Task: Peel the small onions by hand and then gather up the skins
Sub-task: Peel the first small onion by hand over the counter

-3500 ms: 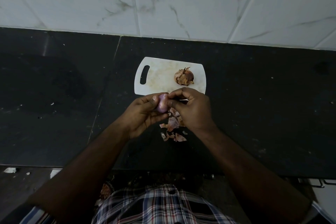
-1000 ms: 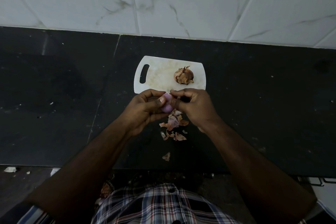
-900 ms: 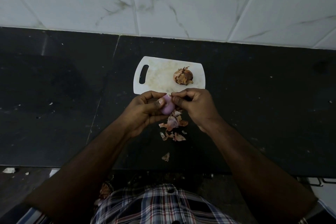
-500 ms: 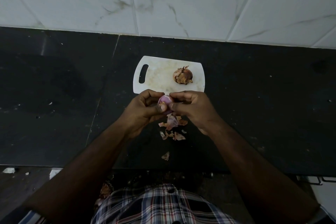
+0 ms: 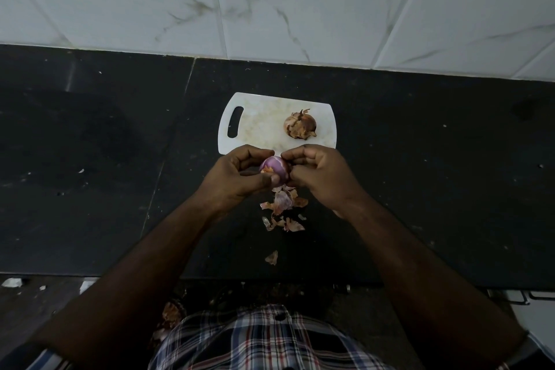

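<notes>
Onion (image 5: 274, 170) is held above the worktop (image 5: 420, 177), pinched between both hands. Left hand (image 5: 237, 177) has thumb and curled fingers (image 5: 250, 155) wrapped round its left side. Right hand (image 5: 322, 176) has fingers (image 5: 295, 156) curled in on the right side, tips at the bulb. Whether they're nipping a skin flap or only bracing it, hard to tell at this light.

Step in hand, as I read it: stripping the last dry scraps off this bulb. An orange shred clings just beside the left thumb tip.

- Catch the shred with a nail edge and pull along the bulb, not across, so it comes off in one strip.
- Roll the bulb with the left fingers and keep the right ones picking.
- Keep the hands over the heap so the flakes land together.

Materials:
- Bulb: small, round, glossy purple with pale streaks, looks slippery.
- Skins (image 5: 283, 204): thin, papery, curled tan-pink flakes, heaped on the worktop right below the fingers. One stray flake (image 5: 272, 258) lies nearer the body.
- Second onion (image 5: 300, 125): unpeeled, brown, ragged husk, sits beyond the right fingers on the cutting board (image 5: 258, 120).
- Board: white plastic, slot handle, stained.
- Worktop: dark, matte, speckled stone.
</notes>
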Demonstrator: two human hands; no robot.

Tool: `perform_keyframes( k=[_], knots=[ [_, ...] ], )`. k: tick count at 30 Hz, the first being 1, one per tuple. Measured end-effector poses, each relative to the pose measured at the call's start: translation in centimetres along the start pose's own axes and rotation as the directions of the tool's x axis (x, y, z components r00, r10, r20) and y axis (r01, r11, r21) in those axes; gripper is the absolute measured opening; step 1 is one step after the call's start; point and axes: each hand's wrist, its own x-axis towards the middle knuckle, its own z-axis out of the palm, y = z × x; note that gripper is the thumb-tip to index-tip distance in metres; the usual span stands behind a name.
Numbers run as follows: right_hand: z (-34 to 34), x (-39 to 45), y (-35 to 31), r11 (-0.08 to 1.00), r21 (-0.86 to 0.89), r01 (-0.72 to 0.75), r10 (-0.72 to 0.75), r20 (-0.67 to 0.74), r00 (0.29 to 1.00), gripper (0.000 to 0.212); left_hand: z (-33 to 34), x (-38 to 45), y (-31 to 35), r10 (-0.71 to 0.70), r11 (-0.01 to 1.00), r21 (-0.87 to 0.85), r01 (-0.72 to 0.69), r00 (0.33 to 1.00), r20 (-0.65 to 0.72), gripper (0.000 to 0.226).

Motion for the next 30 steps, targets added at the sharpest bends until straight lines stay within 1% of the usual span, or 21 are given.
perform_keyframes(
  k=[1, 4, 7, 11, 13, 16, 17, 20, 22, 24, 28, 30],
  knots=[
    [-0.1, 0.0, 0.0, 1.0, 0.023, -0.005, 0.004, 0.017, 1.0, 0.03, 0.0, 0.0, 0.0, -0.002, 1.0, -0.003, 0.002, 1.0, -0.001, 0.04],
    [-0.2, -0.2, -0.1, 0.998, -0.05, 0.043, -0.043, 0.003, 0.999, 0.033, -0.1, 0.1, -0.1, -0.012, 1.0, 0.005, 0.012, 1.0, 0.01, 0.043],
    [-0.1, -0.3, -0.4, 0.993, -0.103, 0.061, -0.062, -0.007, 0.998, 0.033, -0.1, 0.2, -0.1, -0.014, 0.999, 0.044, 0.013, 1.0, 0.012, 0.044],
    [-0.1, -0.2, -0.2, 0.975, -0.198, 0.105, -0.12, -0.067, 0.99, 0.028, 0.4, 0.1, 0.0, -0.013, 0.999, 0.035, 0.012, 0.999, 0.037, 0.041],
    [-0.2, -0.1, -0.1, 0.981, -0.168, 0.095, -0.107, -0.061, 0.992, 0.029, 0.4, 0.2, 0.0, -0.014, 1.0, 0.018, 0.013, 0.999, 0.033, 0.04],
    [-0.7, 0.0, 0.0, 0.999, -0.004, 0.036, -0.036, -0.012, 0.999, 0.029, 0.1, 0.5, 0.0, -0.035, 0.997, -0.063, 0.036, 0.999, 0.024, 0.043],
    [-0.8, -0.1, 0.0, 0.999, 0.015, 0.036, -0.036, -0.003, 0.999, 0.03, -0.1, 0.5, -0.1, -0.042, 0.995, -0.095, 0.044, 0.999, 0.024, 0.045],
    [-0.5, -0.3, 0.2, 0.995, -0.04, 0.088, -0.091, -0.059, 0.994, 0.03, -0.2, 0.5, -0.2, -0.06, 0.987, -0.149, 0.063, 0.998, 0.022, 0.047],
    [-0.1, -0.4, 0.3, 0.991, -0.08, 0.105, -0.114, -0.128, 0.985, 0.023, -0.2, 0.5, -0.3, -0.062, 0.987, -0.15, 0.062, 0.998, 0.007, 0.048],
    [0.2, -0.4, 0.3, 0.984, -0.14, 0.112, -0.134, -0.164, 0.977, 0.018, -0.2, 0.4, -0.3, -0.065, 0.987, -0.147, 0.065, 0.998, 0.004, 0.047],
    [0.1, -0.3, 0.7, 0.969, -0.232, 0.082, -0.125, -0.18, 0.976, 0.015, -0.2, 0.1, 0.0, -0.072, 0.978, -0.193, 0.076, 0.997, 0.023, 0.047],
    [-0.3, -0.3, 0.9, 0.959, -0.281, 0.042, -0.086, -0.144, 0.986, 0.015, -0.4, -0.1, 0.1, -0.068, 0.975, -0.21, 0.073, 0.997, 0.031, 0.048]
  ],
)
